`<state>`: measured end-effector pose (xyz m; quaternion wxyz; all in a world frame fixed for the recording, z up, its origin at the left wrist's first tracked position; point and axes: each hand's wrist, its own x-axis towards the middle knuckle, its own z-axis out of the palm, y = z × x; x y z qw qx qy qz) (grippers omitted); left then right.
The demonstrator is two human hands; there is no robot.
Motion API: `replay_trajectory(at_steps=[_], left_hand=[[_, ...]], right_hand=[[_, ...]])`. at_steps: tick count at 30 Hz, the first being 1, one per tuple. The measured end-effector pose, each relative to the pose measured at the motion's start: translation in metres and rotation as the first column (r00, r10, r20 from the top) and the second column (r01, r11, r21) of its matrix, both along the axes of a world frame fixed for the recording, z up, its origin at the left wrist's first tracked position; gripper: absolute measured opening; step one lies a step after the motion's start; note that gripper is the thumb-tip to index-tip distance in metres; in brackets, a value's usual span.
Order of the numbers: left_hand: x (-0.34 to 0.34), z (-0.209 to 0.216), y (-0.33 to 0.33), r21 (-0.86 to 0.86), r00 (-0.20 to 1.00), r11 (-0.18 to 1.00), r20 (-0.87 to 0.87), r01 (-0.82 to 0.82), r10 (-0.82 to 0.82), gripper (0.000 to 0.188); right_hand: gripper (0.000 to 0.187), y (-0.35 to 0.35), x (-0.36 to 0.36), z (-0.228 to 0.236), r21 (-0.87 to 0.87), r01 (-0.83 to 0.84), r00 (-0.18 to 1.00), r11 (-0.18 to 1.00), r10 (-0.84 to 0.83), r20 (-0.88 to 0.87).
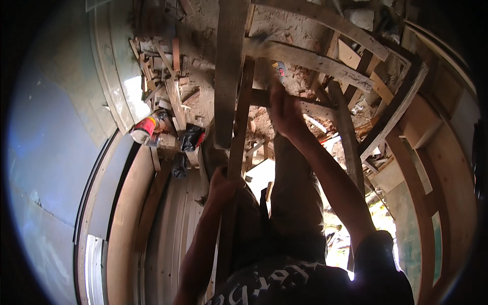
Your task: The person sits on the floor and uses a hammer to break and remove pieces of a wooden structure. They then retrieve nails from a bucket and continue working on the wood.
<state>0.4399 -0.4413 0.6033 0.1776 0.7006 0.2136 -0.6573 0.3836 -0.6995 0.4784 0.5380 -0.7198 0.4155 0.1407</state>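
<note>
My left hand (223, 184) is closed around the lower part of a long, narrow wooden beam (241, 127) standing between my legs. Beside it, a wider wooden plank (229, 76) runs toward the far side. My right hand (284, 109) is smeared by motion, its fingers wrapped round the handle of what looks like a hammer (262, 44). The hammer's blurred head is by the wide plank, close to the end of a wooden crosspiece (315, 62); whether they touch I cannot tell. A lower crosspiece (317, 108) passes behind my right hand.
Wood offcuts (173, 96) litter the dirt floor at left, near a red and white can (144, 128) and a black plastic bag (192, 138). Curved-looking timbers (396, 109) stand at right. A pale blue panel (46, 168) rises on the left, above corrugated sheet (175, 218).
</note>
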Motion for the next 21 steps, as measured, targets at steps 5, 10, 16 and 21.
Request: replay_trajectory(at_steps=[5,10,16,21], left_hand=[[-0.011,-0.010,0.008,-0.032,0.998,0.999,0.065,-0.015,0.017,0.070],[0.011,0.011,-0.019,0.011,0.981,0.982,-0.030,-0.191,0.191,0.070],[-0.028,-0.021,0.028,-0.035,0.991,0.992,0.049,-0.121,0.123,0.071],[-0.010,-0.001,0.006,-0.004,0.993,0.993,0.026,-0.116,0.116,0.074]], right_hand=[[0.030,-0.021,-0.006,0.010,-0.316,-0.234,0.962,0.919,0.266,0.060],[0.026,-0.012,0.014,0.015,-0.218,-0.096,0.994,0.971,0.107,0.038],[0.033,-0.038,0.024,0.020,0.213,0.238,0.924,0.948,-0.154,-0.349],[0.031,-0.025,0.023,0.016,-0.517,0.011,1.000,0.856,-0.007,0.010]])
